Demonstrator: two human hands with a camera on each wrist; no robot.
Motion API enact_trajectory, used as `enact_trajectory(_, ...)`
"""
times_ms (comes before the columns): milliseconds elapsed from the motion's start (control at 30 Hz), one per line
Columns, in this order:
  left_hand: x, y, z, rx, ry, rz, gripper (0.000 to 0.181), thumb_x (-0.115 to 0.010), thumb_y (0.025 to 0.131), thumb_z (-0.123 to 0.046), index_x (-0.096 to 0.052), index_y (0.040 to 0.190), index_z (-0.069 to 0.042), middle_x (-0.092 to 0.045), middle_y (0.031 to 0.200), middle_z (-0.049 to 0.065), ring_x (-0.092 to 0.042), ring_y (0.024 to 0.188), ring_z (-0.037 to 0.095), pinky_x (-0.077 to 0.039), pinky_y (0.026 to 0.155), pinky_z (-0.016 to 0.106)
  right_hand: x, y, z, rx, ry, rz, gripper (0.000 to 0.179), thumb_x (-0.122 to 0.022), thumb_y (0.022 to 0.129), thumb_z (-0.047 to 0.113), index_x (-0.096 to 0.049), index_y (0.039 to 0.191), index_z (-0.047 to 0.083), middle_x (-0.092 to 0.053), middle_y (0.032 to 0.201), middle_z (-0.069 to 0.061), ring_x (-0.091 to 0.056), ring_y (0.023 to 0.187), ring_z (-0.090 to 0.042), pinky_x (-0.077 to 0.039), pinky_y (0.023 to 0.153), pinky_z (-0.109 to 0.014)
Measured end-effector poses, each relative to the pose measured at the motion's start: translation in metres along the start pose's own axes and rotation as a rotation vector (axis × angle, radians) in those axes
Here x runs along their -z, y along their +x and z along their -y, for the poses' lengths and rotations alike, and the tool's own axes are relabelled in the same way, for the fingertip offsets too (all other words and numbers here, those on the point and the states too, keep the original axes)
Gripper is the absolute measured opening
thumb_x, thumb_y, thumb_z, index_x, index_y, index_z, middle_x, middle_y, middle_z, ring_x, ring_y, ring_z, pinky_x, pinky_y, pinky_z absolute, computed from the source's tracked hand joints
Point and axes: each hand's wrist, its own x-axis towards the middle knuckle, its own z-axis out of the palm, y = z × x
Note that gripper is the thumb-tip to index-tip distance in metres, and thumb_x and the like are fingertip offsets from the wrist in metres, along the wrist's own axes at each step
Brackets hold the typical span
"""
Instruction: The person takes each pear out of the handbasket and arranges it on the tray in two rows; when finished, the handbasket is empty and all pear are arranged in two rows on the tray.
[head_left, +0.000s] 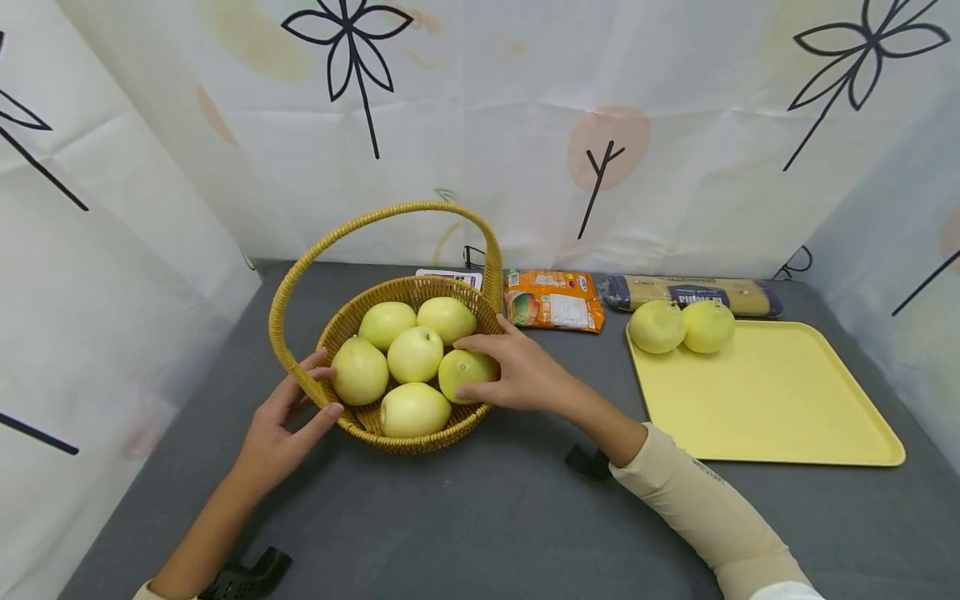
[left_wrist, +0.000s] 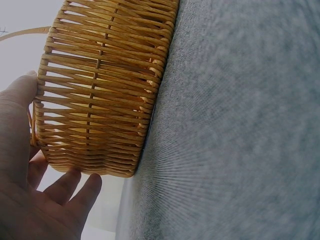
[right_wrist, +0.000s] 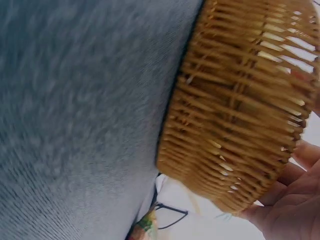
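A woven wicker basket (head_left: 420, 447) with a tall arched handle (head_left: 375, 214) stands on the grey table, holding several pale yellow-green fruits. At its left side my left hand (head_left: 273, 429) grips the rim near the handle's foot, with fingertips against the weave in the left wrist view. Over the right rim reaches my right hand (head_left: 525, 371), its thumb and a finger pinching a round fruit (head_left: 459, 372) in the basket. Another finger lies by the handle's right foot. In the right wrist view, fingers (right_wrist: 287, 192) show along the basket's rim, while the fruit is hidden behind the weave.
On the right, a yellow tray (head_left: 780, 400) bears two yellow-green fruits (head_left: 682, 326) at its back left corner. Behind it lies a long clear-wrapped package (head_left: 693, 295), with an orange packet (head_left: 555, 300) to its left. Patterned white cloth (head_left: 510, 125) surrounds the table.
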Motion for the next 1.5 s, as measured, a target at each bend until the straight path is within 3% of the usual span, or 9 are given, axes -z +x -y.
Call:
enact_trajectory(200,0.001,-0.002,0.002,-0.013,0.005,-0.012,0.053,-0.070,0.082,0.016,-0.058,0.132,0.003,-0.042,0.152,0.020,-0.042,0.140,0.021,-0.043,0.099,0.015,0.004,-0.012,0.011,0.020,0.134,-0.119,0.058,-0.082,0.085,0.029,-0.064,0.135,0.007,-0.068,0.125,-0.005,-0.064,0.113,-0.022,-0.023,0.119,-0.044)
enact_trajectory(300,0.001,-0.002,0.004,-0.012,0.018,-0.011,0.054,-0.070,0.081,0.019,-0.058,0.132,0.004,-0.042,0.151,0.022,-0.042,0.140,0.020,-0.043,0.098,0.015,0.008,-0.017,0.015,0.048,0.196,-0.181,0.057,-0.082,0.086,0.025,-0.063,0.137,0.009,-0.067,0.128,-0.004,-0.063,0.114,-0.019,-0.041,0.109,-0.041)
enact_trajectory(433,-0.001,-0.002,0.007,-0.015,0.014,-0.009,0.054,-0.069,0.081,0.020,-0.058,0.131,0.006,-0.041,0.151,0.026,-0.041,0.140,0.020,-0.043,0.099,0.015,0.018,-0.024,0.018,0.052,0.244,-0.233,0.055,-0.081,0.087,0.022,-0.062,0.138,0.011,-0.065,0.132,-0.001,-0.062,0.114,-0.014,-0.053,0.092,-0.036)
enact_trajectory(700,0.000,0.001,0.000,-0.011,-0.011,0.003,0.053,-0.069,0.083,0.017,-0.058,0.133,0.003,-0.041,0.153,0.019,-0.041,0.140,0.024,-0.043,0.100,0.017,0.032,-0.037,0.012,-0.056,0.363,-0.219,0.052,-0.076,0.091,0.016,-0.060,0.140,0.010,-0.059,0.137,-0.008,-0.061,0.111,-0.018,-0.059,0.081,-0.039)
enact_trajectory(800,0.001,0.001,0.000,-0.019,-0.013,0.004,0.051,-0.068,0.084,0.016,-0.058,0.133,0.004,-0.041,0.153,0.021,-0.041,0.140,0.026,-0.043,0.100,0.016,0.033,-0.041,0.008,-0.069,0.406,-0.199,0.051,-0.072,0.094,0.017,-0.057,0.143,0.012,-0.056,0.141,-0.010,-0.060,0.116,-0.019,-0.059,0.082,-0.042)
enact_trajectory(1000,0.001,0.000,0.000,0.023,-0.014,0.014,0.051,-0.069,0.085,0.015,-0.057,0.134,0.003,-0.040,0.155,0.017,-0.040,0.141,0.027,-0.043,0.101,0.018,0.032,-0.049,0.004,-0.072,0.462,-0.168,0.051,-0.065,0.100,0.021,-0.050,0.148,0.013,-0.048,0.147,-0.014,-0.055,0.124,-0.023,-0.057,0.087,-0.042)
enact_trajectory(1167,0.000,0.001,0.001,-0.007,-0.011,0.012,0.052,-0.069,0.085,0.015,-0.057,0.134,0.003,-0.041,0.153,0.019,-0.040,0.141,0.025,-0.043,0.100,0.017,0.033,-0.057,0.000,-0.107,0.523,-0.187,0.051,-0.066,0.099,0.014,-0.049,0.147,0.008,-0.051,0.144,-0.012,-0.055,0.125,-0.028,-0.057,0.086,-0.037)
enact_trajectory(1333,-0.001,0.002,0.000,-0.041,-0.010,0.002,0.052,-0.069,0.084,0.015,-0.058,0.133,0.003,-0.042,0.152,0.022,-0.042,0.140,0.024,-0.044,0.099,0.016,0.038,-0.069,-0.006,-0.144,0.490,-0.204,0.050,-0.065,0.099,0.013,-0.050,0.146,0.006,-0.052,0.142,-0.011,-0.056,0.125,-0.029,-0.057,0.086,-0.036)
enact_trajectory(1500,-0.001,0.000,0.002,-0.023,-0.007,0.003,0.052,-0.069,0.084,0.015,-0.058,0.134,0.003,-0.041,0.153,0.020,-0.042,0.140,0.023,-0.044,0.099,0.016,0.048,-0.087,-0.016,-0.172,0.434,-0.205,0.049,-0.064,0.100,0.014,-0.050,0.147,0.009,-0.054,0.139,-0.011,-0.059,0.119,-0.030,-0.057,0.083,-0.037)
